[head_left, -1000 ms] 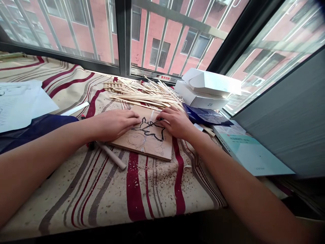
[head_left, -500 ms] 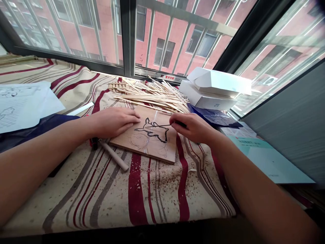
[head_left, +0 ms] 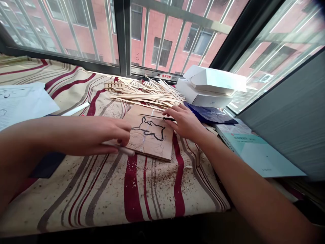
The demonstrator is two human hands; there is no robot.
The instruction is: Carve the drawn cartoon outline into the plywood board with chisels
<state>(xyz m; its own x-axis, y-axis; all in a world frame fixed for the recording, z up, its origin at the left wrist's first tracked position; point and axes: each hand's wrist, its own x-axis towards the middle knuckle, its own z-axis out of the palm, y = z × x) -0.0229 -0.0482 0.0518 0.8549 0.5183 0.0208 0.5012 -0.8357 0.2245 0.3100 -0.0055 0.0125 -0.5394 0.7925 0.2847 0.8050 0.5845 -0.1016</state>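
A thin wooden board (head_left: 152,144) with a black outlined figure (head_left: 149,130) drawn on it lies on the striped cloth (head_left: 142,189). My left hand (head_left: 101,135) is raised just left of the board, fingers curled round a white-handled tool (head_left: 125,150) whose end sticks out under them. My right hand (head_left: 185,122) rests at the board's right edge with its fingers stretched out. A thin black pointed tool (head_left: 156,117) lies across the board's far part, and its handle end is under my right fingertips.
A pile of thin wooden strips (head_left: 149,93) lies behind the board. White boxes (head_left: 208,88) stand at the back right over dark blue sheets (head_left: 210,115). A pale book (head_left: 256,152) lies to the right, paper sheets (head_left: 22,101) to the left. Sawdust dots the cloth.
My left hand left the board and closed on the white-handled tool, lifting it. My right hand laid the thin black tool down on the board and opened.
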